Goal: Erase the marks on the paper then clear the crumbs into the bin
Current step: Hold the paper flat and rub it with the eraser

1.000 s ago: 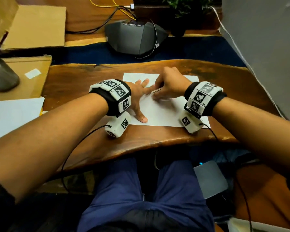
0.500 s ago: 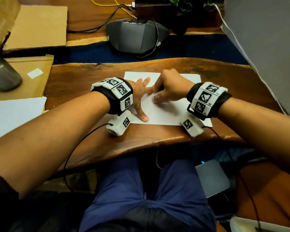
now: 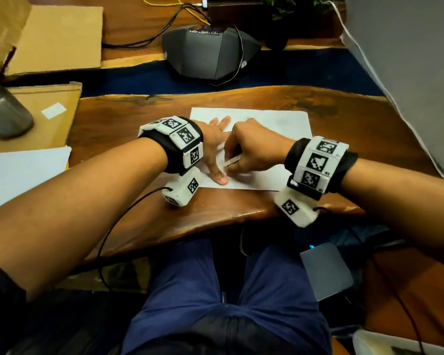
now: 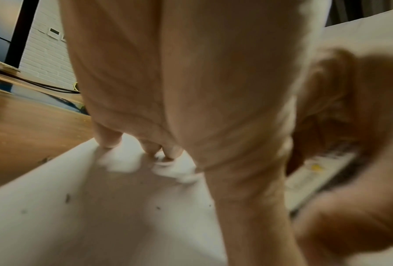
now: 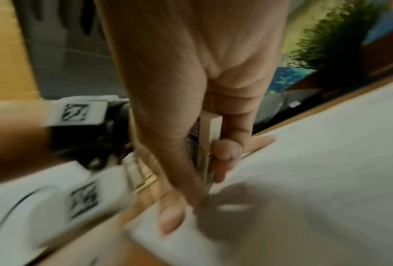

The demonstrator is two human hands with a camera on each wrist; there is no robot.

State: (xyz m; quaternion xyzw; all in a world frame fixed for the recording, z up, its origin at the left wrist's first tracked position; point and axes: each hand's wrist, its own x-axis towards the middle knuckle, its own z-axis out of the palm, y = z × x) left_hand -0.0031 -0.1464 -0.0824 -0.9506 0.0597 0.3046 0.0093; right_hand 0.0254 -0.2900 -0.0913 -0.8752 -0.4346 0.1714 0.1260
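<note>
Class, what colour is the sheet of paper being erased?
White; the paper shows best in the head view.

I had left hand (image 3: 213, 149) flat, fingers spread, palm down. Right hand (image 3: 251, 149) curled, thumb and fingers pinching; forearms angled inward, hands touching.

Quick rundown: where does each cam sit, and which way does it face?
Head: on the head, facing forward and down at the table; shows both forearms, left hand, right hand, lap.
Left wrist: under the wrist, looking along the left hand's fingers spread on the paper.
Right wrist: looking along the right hand's grip on the eraser.
Shared: all see the paper.
</note>
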